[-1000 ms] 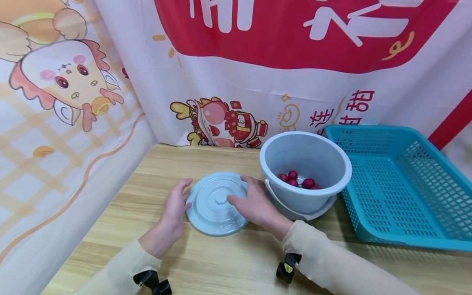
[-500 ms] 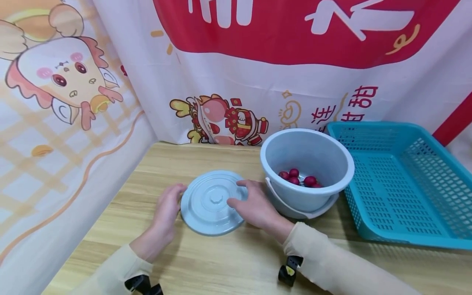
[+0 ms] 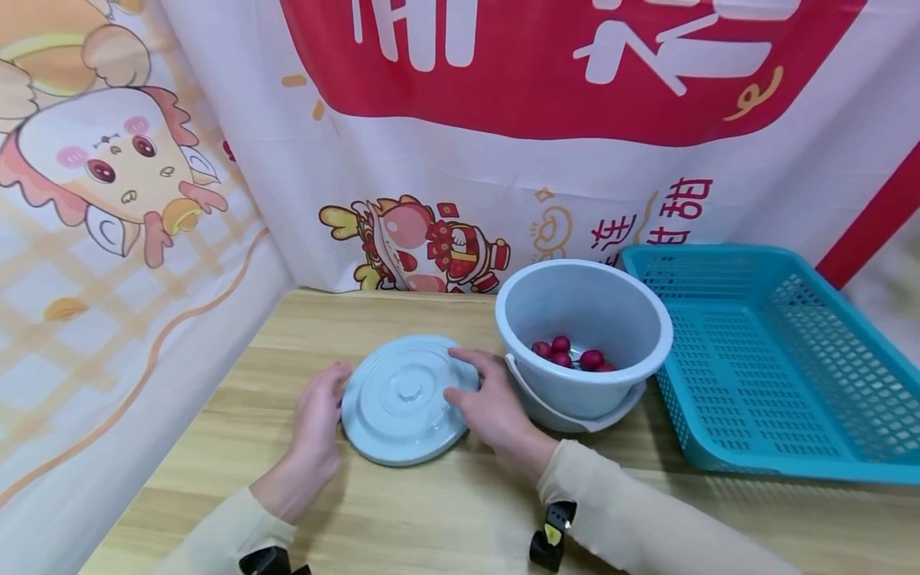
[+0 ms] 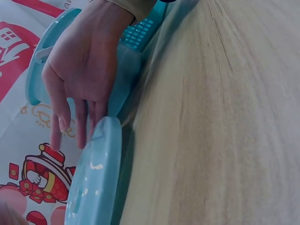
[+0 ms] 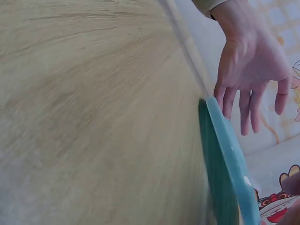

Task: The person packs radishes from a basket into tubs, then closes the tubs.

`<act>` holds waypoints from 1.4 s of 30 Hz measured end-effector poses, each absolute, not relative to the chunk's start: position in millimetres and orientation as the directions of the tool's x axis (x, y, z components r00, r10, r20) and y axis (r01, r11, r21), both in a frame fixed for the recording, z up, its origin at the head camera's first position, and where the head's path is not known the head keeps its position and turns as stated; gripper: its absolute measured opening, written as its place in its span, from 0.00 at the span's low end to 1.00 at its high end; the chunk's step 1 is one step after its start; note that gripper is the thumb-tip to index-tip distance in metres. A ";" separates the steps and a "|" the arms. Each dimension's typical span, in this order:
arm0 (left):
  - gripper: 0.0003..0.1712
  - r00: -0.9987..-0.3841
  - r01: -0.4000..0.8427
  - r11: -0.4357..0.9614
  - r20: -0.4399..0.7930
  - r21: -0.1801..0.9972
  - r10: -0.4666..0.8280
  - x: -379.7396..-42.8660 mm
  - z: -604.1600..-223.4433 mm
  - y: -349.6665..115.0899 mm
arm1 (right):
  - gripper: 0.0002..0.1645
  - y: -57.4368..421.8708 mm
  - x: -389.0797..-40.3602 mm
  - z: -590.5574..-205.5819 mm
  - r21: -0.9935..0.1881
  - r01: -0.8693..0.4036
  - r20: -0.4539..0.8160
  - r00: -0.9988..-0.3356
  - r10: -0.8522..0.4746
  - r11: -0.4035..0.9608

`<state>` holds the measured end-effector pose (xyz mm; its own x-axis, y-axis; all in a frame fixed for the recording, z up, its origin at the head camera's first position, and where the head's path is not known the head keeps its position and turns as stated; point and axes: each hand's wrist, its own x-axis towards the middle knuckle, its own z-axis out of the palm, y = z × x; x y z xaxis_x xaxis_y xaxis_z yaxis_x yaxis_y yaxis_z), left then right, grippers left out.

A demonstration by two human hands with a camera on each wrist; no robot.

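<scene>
A pale blue round lid (image 3: pixel 410 419) lies close over the wooden tabletop, its raised rings and central knob facing up. At its left rim is my left hand (image 3: pixel 316 419), thumb side up. The right wrist view shows this left hand (image 5: pixel 253 65) with its fingers straight, the lower ones right at the rim of the lid (image 5: pixel 229 145). My right hand (image 3: pixel 496 407) is at the lid's right rim, thumb and forefinger extended over its top face. In the left wrist view the right hand's fingers (image 4: pixel 80 124) hang straight beside the lid (image 4: pixel 96 173).
A pale blue bucket (image 3: pixel 575 391) with a lowered handle stands right of the lid, several small dark red round things (image 3: pixel 561 345) at its bottom. Beside it is a turquoise mesh basket (image 3: pixel 747 391). Printed cloth (image 3: pixel 402 152) hangs behind and at the left of the wooden table (image 3: pixel 402 511).
The lid has shifted slightly left relative to the bucket, and my left hand has moved left with its rim. My right hand stays near the right rim. The head view has also shifted.
</scene>
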<state>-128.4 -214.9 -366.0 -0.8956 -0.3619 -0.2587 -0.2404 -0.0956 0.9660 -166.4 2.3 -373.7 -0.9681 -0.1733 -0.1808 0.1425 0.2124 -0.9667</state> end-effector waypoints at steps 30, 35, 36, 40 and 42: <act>0.32 -0.901 -0.162 -0.295 -0.263 0.941 -0.344 -159.4 -319.6 -192.0 | 0.44 0.5 -159.7 -270.8 -0.997 -0.069 0.064 -0.990 -0.122 0.034; 0.32 -0.956 -0.077 -0.273 -0.149 0.959 -0.253 -168.0 -293.1 -170.4 | 0.47 41.1 -163.2 -245.5 -0.984 -0.130 0.117 -0.987 -0.108 0.122; 0.32 -0.967 -0.066 -0.257 -0.126 0.964 -0.223 -169.2 -288.6 -164.6 | 0.47 51.6 -164.8 -241.6 -0.982 -0.119 0.105 -0.989 -0.101 0.144; 0.34 -0.993 -0.058 -0.177 -0.076 0.982 -0.095 -173.0 -276.3 -138.2 | 0.46 99.7 -171.8 -231.7 -0.960 -0.027 0.004 -0.997 -0.081 0.280; 0.35 -0.997 -0.064 -0.114 -0.069 0.991 -0.042 -173.8 -273.5 -123.3 | 0.45 123.0 -174.8 -230.8 -0.934 0.023 -0.056 -0.995 -0.084 0.357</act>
